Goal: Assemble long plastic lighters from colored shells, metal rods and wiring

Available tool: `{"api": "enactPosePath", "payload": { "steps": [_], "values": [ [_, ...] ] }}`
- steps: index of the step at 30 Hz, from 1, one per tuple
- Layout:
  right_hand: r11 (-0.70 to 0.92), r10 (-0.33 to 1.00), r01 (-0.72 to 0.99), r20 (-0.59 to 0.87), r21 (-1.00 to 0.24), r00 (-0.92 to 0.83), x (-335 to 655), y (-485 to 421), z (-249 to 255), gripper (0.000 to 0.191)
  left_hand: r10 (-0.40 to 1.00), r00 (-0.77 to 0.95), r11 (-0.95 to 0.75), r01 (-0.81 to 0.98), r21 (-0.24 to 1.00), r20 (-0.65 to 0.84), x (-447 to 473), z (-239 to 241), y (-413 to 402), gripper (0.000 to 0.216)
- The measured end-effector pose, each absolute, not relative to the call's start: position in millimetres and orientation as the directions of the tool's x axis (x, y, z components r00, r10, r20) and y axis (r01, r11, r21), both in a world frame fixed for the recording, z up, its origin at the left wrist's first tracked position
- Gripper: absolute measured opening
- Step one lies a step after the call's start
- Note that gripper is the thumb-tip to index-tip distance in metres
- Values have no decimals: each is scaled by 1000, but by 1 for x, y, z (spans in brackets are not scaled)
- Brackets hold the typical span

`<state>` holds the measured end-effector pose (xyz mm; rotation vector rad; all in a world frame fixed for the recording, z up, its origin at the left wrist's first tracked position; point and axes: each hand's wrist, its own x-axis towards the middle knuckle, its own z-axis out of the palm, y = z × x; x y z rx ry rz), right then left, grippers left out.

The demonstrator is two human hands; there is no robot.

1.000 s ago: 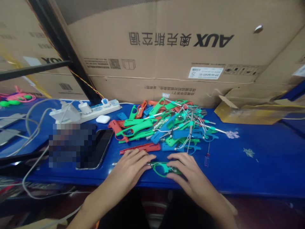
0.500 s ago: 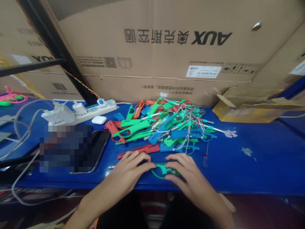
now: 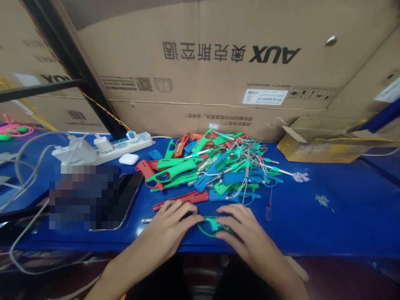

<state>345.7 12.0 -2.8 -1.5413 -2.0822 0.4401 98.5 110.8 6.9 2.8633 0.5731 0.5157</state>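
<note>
A green long-nosed lighter (image 3: 206, 231), its casing open, lies sideways near the table's front edge. Its turquoise trigger (image 3: 213, 225) shows inside the finger loop. My left hand (image 3: 178, 221) grips the lighter's left part with thumb and fingers, and a metal nozzle tip (image 3: 146, 220) sticks out past that wrist. Around the handle end, my right hand (image 3: 239, 225) is closed, thumb below and fingers above, hiding most of the parts inside. Just beyond my hands lie a red casing half (image 3: 181, 201) and a blue casing half (image 3: 225, 196).
Behind is a heap of lighter parts (image 3: 212, 162). A small screwdriver (image 3: 268, 210) and tiny loose pieces (image 3: 321, 200) lie to the right, near an open carton (image 3: 325, 150). At left are a dark tablet (image 3: 129, 196), a white case (image 3: 128, 159) and a power strip (image 3: 121, 148).
Both hands stay on the green lighter in almost the same place. The view has shifted very slightly; the trigger appears a little different in position within the loop.
</note>
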Motion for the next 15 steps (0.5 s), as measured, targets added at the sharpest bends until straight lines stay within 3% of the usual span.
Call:
{"api": "enactPosePath", "payload": {
  "steps": [11,15],
  "values": [
    [335,924,837,323,-432,-203,343,12,-9,25,448,840,-893,432,121,307,105,7,103,36],
    [340,918,846,338,-411,-205,343,12,-7,26,471,825,-882,449,144,311,107,6,101,30]
  ]
}}
